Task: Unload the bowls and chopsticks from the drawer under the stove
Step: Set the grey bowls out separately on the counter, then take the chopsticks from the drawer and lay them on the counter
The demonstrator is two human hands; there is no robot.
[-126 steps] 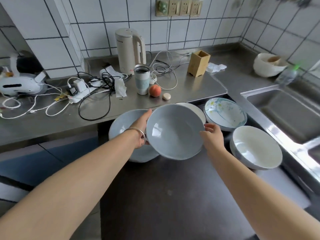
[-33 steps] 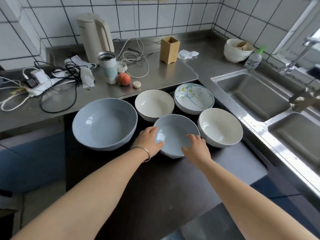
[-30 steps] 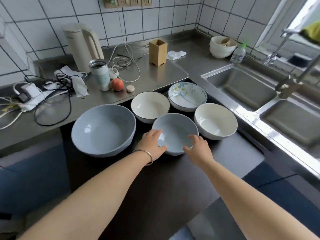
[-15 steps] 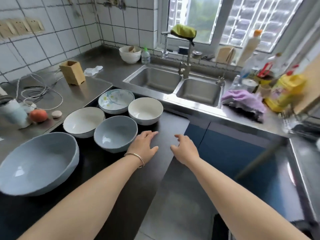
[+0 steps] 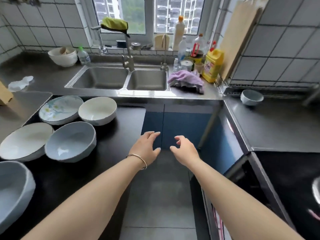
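Five bowls are sitting together on the black table (image 5: 121, 135) at the left: a flowered bowl (image 5: 60, 109), a white bowl (image 5: 97, 112), a flat white bowl (image 5: 26, 141), a blue bowl (image 5: 71, 142) and a big blue bowl (image 5: 13, 191) cut off by the frame edge. A sixth, small bowl (image 5: 252, 97) is standing well apart on the far right. No chopsticks are showing. Both hands are hanging empty over the floor: the left hand (image 5: 147, 148) has its fingers spread loosely, the right hand (image 5: 186, 149) has its fingers half curled, neither touching anything. The stove (image 5: 285, 179) is lying at the right, with the dark front of the drawer (image 5: 242, 174) below its edge; whether it is standing open is hard to tell. The step in hand is probably going back to it for more. Doing it well means reaching low, lifting each bowl with both hands under the rim, and looking deep inside for the chopsticks.
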